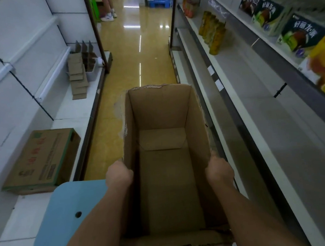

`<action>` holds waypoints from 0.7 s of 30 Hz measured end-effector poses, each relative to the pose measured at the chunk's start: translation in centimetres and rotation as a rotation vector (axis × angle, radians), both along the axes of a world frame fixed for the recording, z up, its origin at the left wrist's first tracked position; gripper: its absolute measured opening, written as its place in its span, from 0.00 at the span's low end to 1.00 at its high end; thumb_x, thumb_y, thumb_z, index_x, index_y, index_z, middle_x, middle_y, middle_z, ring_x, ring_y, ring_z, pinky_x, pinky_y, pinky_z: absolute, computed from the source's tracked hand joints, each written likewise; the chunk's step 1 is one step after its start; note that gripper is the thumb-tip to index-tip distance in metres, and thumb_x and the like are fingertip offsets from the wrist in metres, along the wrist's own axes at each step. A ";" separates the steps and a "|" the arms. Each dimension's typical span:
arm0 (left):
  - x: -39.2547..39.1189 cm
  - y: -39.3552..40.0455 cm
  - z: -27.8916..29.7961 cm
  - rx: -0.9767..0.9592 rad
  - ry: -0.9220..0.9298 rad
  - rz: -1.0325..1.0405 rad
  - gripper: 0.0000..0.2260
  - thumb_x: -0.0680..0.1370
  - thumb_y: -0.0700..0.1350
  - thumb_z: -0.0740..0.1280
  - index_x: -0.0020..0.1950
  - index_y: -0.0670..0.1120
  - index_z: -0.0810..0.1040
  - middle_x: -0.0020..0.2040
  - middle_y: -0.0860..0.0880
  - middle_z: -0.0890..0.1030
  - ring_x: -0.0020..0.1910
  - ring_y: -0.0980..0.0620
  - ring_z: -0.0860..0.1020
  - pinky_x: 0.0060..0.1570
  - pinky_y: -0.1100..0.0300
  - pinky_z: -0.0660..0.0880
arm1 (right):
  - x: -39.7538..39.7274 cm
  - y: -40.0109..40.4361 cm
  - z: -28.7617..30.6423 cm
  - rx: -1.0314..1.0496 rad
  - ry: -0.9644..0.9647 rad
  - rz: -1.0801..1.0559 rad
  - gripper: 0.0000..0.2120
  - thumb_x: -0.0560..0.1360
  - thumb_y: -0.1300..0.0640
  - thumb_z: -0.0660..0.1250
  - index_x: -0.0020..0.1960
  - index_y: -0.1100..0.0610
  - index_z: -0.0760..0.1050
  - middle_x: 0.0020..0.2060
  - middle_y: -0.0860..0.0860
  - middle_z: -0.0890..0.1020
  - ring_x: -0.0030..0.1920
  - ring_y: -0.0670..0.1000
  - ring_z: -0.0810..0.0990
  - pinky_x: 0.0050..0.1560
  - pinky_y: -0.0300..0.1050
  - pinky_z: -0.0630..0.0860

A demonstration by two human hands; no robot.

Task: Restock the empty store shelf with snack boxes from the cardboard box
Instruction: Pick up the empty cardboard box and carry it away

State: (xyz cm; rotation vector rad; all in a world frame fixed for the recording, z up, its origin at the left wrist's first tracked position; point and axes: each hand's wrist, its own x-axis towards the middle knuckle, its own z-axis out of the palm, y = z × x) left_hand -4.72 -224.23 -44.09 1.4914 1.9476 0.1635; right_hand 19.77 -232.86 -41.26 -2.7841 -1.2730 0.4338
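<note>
I am gripping the cardboard box (167, 180) mid-frame, left hand (119, 174) and right hand (218, 169) on its sides, fingertips hidden

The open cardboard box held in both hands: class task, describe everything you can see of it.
The box is plain brown corrugated cardboard, long and deep, with its top open and its top edges ragged. Nothing lies inside; only the folded bottom flaps show. It is held level over the aisle's yellow floor, long axis pointing away from the person. The left hand grips its left wall and the right hand its right wall, near the closer end. A blue stool sits just left of it.
</note>
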 end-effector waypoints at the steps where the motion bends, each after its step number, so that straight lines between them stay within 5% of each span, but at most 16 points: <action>1: 0.5 1.0 -0.1 -0.003 0.002 0.004 0.12 0.76 0.39 0.64 0.59 0.41 0.74 0.49 0.42 0.79 0.48 0.43 0.79 0.50 0.48 0.79 | 0.6 1.0 -0.2 -0.003 0.004 -0.001 0.20 0.80 0.61 0.58 0.71 0.56 0.60 0.51 0.54 0.79 0.49 0.51 0.80 0.41 0.41 0.72; 21: 7.0 29.7 -2.0 -0.028 0.014 -0.009 0.13 0.77 0.38 0.63 0.62 0.40 0.72 0.50 0.41 0.78 0.48 0.45 0.79 0.47 0.53 0.78 | 7.5 30.7 -3.0 -0.031 0.028 0.020 0.19 0.80 0.61 0.59 0.71 0.58 0.63 0.54 0.55 0.79 0.52 0.52 0.80 0.43 0.42 0.71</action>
